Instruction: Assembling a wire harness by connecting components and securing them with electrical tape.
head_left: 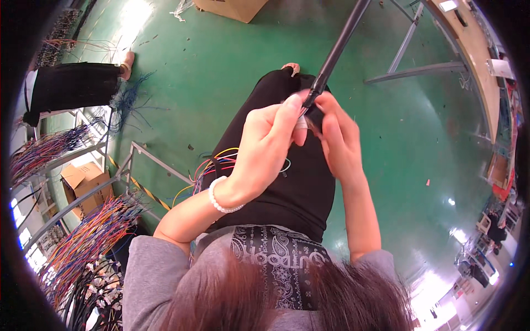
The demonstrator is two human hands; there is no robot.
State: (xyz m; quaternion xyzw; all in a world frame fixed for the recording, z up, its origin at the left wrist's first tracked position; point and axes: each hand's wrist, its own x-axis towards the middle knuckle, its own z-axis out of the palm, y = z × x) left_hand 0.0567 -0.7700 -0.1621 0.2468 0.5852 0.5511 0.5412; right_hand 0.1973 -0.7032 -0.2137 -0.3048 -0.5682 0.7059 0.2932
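Observation:
A long black cable (pixel 338 53) comes in slantwise from the top edge and ends between my two hands, above my lap. My left hand (pixel 269 134) is closed, thumb and fingers pinching the cable's lower end beside a small whitish piece (pixel 301 122). My right hand (pixel 341 134), slightly blurred, curls around a dark piece (pixel 315 117) right against that end. Its fingers hide most of the piece, so its kind is unclear. Thin coloured wires (pixel 223 160) emerge from behind my left wrist and lie across my black trousers (pixel 292 193).
Coloured wire bundles (pixel 91 231) hang on metal racks (pixel 132 160) at the left, near an open cardboard box (pixel 86 185). Another person's dark-clothed leg (pixel 77 91) is at the far left. A table (pixel 477 60) with metal legs stands at the upper right, over the green floor (pixel 414 149).

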